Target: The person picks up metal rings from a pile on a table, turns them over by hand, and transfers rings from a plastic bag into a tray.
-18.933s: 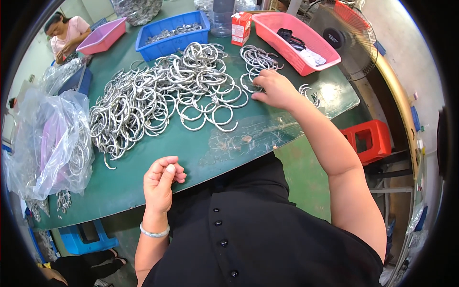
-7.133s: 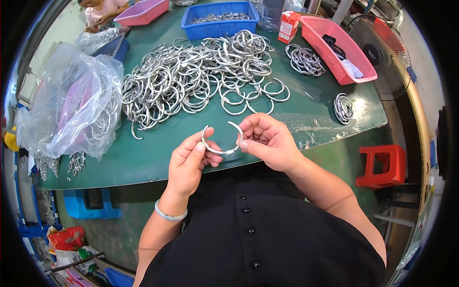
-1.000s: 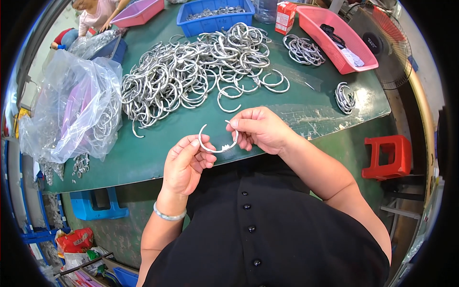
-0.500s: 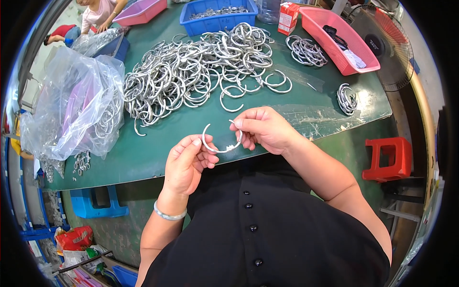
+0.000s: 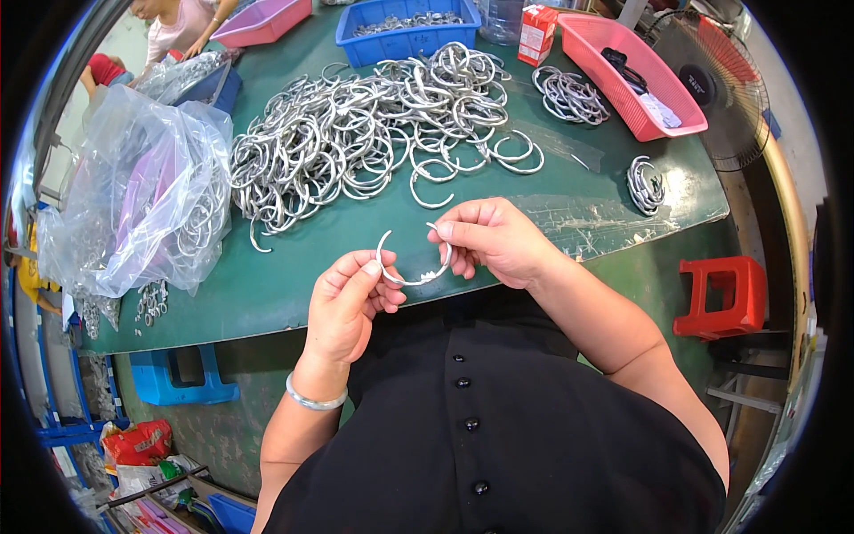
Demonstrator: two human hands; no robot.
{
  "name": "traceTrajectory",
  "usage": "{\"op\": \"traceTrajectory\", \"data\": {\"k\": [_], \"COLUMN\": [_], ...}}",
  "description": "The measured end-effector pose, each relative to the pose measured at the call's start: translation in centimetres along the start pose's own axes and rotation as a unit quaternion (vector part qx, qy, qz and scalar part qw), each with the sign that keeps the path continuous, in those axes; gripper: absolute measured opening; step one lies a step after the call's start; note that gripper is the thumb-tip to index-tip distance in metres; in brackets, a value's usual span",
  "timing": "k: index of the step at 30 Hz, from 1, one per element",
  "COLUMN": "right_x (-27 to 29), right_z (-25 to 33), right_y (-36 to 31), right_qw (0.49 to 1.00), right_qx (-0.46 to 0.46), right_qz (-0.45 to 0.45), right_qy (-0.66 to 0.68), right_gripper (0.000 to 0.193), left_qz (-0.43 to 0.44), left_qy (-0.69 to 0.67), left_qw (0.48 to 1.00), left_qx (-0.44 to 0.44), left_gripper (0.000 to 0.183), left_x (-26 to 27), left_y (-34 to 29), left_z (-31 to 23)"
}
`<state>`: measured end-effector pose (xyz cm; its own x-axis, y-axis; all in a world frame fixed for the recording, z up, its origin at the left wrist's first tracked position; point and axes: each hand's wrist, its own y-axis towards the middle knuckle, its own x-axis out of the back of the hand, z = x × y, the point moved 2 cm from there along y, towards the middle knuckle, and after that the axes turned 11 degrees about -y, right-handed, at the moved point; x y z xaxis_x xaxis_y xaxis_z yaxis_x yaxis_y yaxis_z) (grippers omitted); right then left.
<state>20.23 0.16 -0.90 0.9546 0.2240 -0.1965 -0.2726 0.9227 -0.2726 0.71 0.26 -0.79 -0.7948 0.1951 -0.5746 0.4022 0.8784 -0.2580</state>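
Observation:
Between my two hands, over the table's near edge, is an open silver bangle (image 5: 411,283) with its gap facing away from me. A small, pale, rough bit sits on its near curve. My left hand (image 5: 349,298) pinches the bangle's left side between thumb and fingers. With thumb and fingertips, my right hand (image 5: 487,238) grips its right end. Just beyond my hands lies a big tangled heap of similar silver bangles (image 5: 342,133) on the green table (image 5: 294,267). One loose bangle (image 5: 431,189) rests at the heap's near edge.
Clear plastic bags (image 5: 169,187) stand at left. Behind the heap is a blue bin (image 5: 405,46) of metal parts. A pink basket (image 5: 605,80), a fan (image 5: 712,89) and smaller bangle piles (image 5: 571,96) are at right. A red stool (image 5: 722,295) stands beside the table; another person (image 5: 182,31) works far left.
My hands and the bangle hold almost the same place; the bangle appears very slightly turned. At the far left, the other people have shifted a little.

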Motion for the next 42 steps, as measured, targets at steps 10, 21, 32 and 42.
{"op": "traceTrajectory", "data": {"k": [10, 21, 32, 42], "right_x": [0.0, -0.1, 0.1, 0.2], "right_z": [0.0, 0.3, 0.2, 0.4], "right_y": [0.1, -0.6, -1.2, -1.8], "right_qw": [1.000, 1.000, 0.977, 0.964], "right_qx": [0.004, -0.004, 0.183, 0.240], "right_qz": [0.011, 0.008, -0.007, -0.015], "right_qy": [0.013, -0.018, -0.108, -0.116], "right_gripper": [0.016, 0.015, 0.018, 0.022], "left_qz": [-0.009, -0.012, 0.123, 0.155], "left_qy": [-0.009, -0.010, 0.249, 0.275], "left_qw": [1.000, 1.000, 0.915, 0.885], "left_qx": [0.012, 0.010, -0.294, -0.342], "left_gripper": [0.016, 0.016, 0.017, 0.031], "left_x": [0.1, 0.2, 0.2, -1.1], "left_y": [0.4, 0.1, -0.7, -1.3], "left_z": [0.0, 0.1, -1.0, -0.8]}}
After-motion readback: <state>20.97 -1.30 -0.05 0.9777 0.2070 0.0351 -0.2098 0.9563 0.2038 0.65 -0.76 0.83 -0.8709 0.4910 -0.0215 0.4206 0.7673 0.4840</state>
